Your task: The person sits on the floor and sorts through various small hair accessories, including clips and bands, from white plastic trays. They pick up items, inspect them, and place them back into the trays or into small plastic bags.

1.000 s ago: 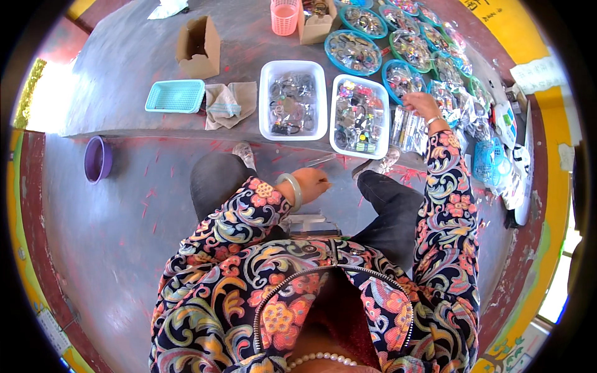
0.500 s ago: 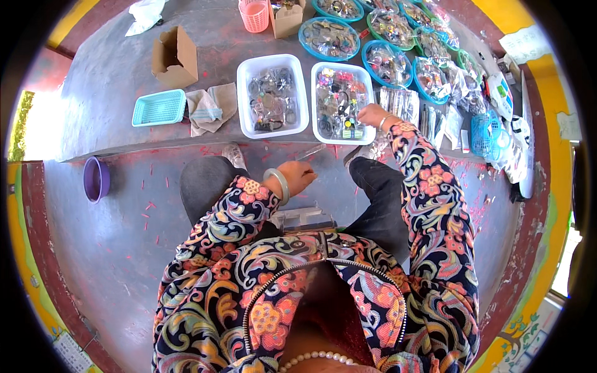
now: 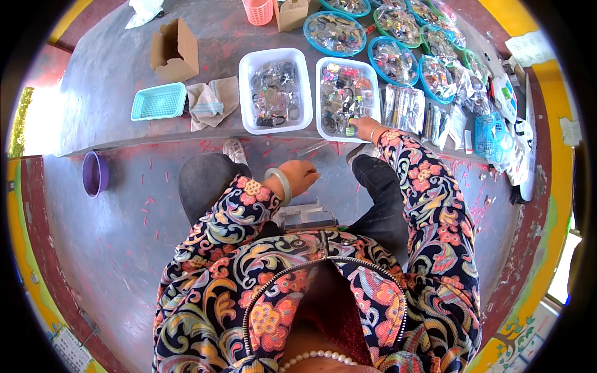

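Observation:
My right hand (image 3: 365,128) reaches over the near right corner of the right white tub (image 3: 319,105). Its fingers are closed at a small green striped piece (image 3: 351,131), whose upper part they cover. Around it in the tub lie dark bands, clear packets and bright flower-like bits. My left hand (image 3: 300,176), with a pale bangle at the wrist, hovers above my lap with curled fingers; whatever they may hold is hidden. Beside the right tub stands the left white tub (image 3: 244,93), containing dark round things and clear packets.
Blue and green baskets (image 3: 336,51) full of packets crowd the back right. Flat clear packets (image 3: 403,107) line the right tub's side. To the left are a turquoise basket (image 3: 159,87), a cloth (image 3: 212,102), a cardboard box (image 3: 175,50) and, lower, a purple bucket (image 3: 95,174).
My right hand has come nearer and slightly left, from the tub's right edge down onto the green striped piece. The left hand stays almost where it was. The view has shifted a little.

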